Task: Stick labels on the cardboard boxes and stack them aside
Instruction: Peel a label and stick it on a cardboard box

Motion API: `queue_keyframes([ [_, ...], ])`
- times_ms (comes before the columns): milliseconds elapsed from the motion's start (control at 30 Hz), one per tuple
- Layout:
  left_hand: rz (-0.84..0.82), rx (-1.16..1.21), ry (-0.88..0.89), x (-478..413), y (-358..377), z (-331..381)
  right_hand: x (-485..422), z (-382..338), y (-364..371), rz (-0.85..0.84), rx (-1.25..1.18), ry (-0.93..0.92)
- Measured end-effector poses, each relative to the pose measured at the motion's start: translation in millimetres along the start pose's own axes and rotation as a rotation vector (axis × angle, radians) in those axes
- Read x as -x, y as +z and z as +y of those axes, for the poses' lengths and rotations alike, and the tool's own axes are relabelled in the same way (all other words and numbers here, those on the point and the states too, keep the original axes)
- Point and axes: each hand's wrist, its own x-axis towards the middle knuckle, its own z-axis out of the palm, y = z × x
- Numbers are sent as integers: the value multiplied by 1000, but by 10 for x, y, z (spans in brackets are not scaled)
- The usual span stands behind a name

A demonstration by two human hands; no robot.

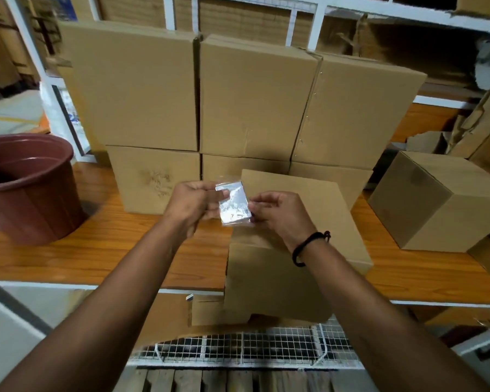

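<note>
Label sheet (234,205), white, glossy, faintly printed

label sheet (234,203) print: blurred (unreadable) | bucket (31,193): cut off left | front box (260,278): partly behind forearm (357,281)

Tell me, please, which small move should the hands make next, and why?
Probably peel one label free: the left hand and right hand both pinch the small white label sheet above the nearest cardboard box, whose visible top shows no label yet.
</note>
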Motion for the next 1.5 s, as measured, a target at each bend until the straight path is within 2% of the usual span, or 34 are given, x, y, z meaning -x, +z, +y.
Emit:
queue_keyframes([
  [33,22,6,-11,17,-162,24,-20,20,81,18,72,-72],
  [100,44,18,-45,41,-495,60,-94,57,241,-3,335,-390],
  [167,49,25,-79,81,-801,101,-189,71,474,-121,600,-753],
  [200,49,32,-89,115,-929,126,-239,66,618,-183,678,-878],
  [267,37,54,-96,188,-1153,163,-318,17,956,-246,746,-1063],
  [333,58,15,-95,242,-1365,169,-376,-64,1288,-230,711,-1150],
  [400,180,-76,-74,249,-1611,135,-456,-152,1574,-194,610,-1060],
  [500,404,-121,173,187,-1987,70,-669,-256,1946,-242,472,-658],
  [567,363,-114,311,168,-2137,97,-846,-280,2191,-336,370,-464],
  [633,314,-131,316,109,-2235,151,-1004,-269,2404,-407,312,-348],
  [800,430,-85,222,-202,-2516,287,-1355,-290,2774,-579,217,-190],
  [933,480,-111,197,-434,-2735,340,-1718,-362,2976,-649,87,35],
  [1100,542,-401,326,-615,-3047,312,-2090,-427,3322,-752,55,160],
  [1233,715,-976,335,-632,-3529,305,-2350,-455,3713,-692,-45,214],
  [1267,703,-1082,293,-627,-3659,310,-2405,-467,3819,-668,-87,239],
  [1367,517,-1295,129,-571,-3888,312,-2501,-511,4138,-642,-84,289],
  [1433,440,-1385,120,-553,-3956,293,-2509,-549,4336,-595,-14,286],
  [1500,448,-1386,163,-546,-3993,290,-2547,-535,4545,-550,41,298],
])
